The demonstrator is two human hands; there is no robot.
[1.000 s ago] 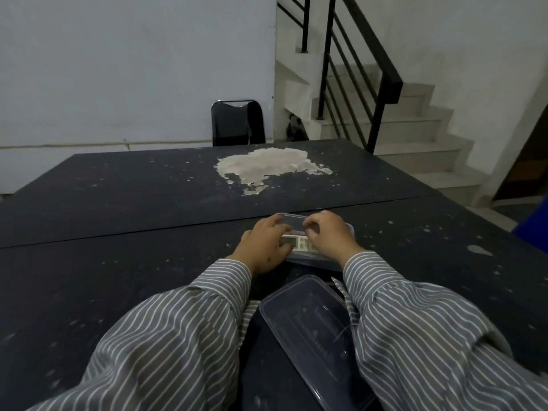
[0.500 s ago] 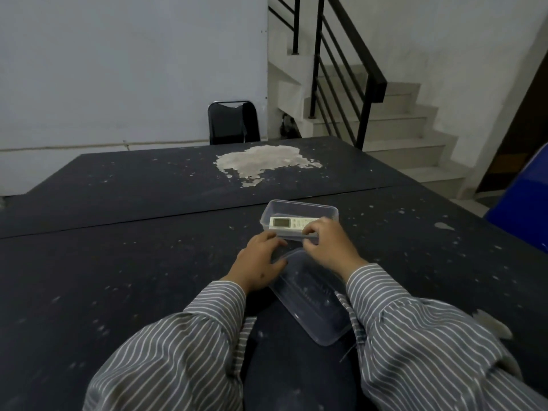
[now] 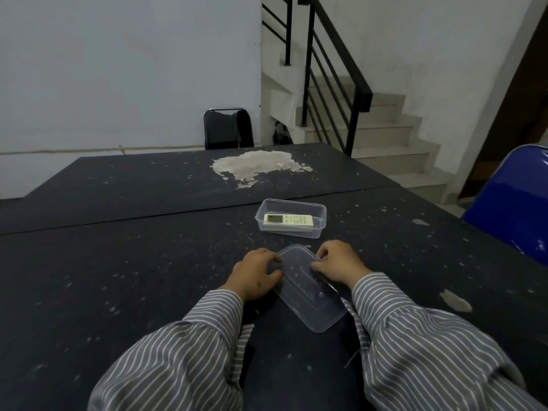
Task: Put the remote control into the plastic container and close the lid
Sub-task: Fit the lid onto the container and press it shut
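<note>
A clear plastic container stands uncovered on the dark table. Inside it lies a white remote control, screen end to the left. Nearer to me, the clear lid lies flat on the table, turned diagonally. My left hand touches the lid's left far edge with curled fingers. My right hand presses its fingertips on the lid's far right edge. Both hands are a short way in front of the container, apart from it.
The dark table has a worn pale patch toward the back. A black chair stands behind the table, a blue chair at the right edge. Stairs with a black railing rise at the back right.
Both hands left the container, with the remote inside it, and drew back toward me onto the lid. The view has tilted so the container sits farther off.
</note>
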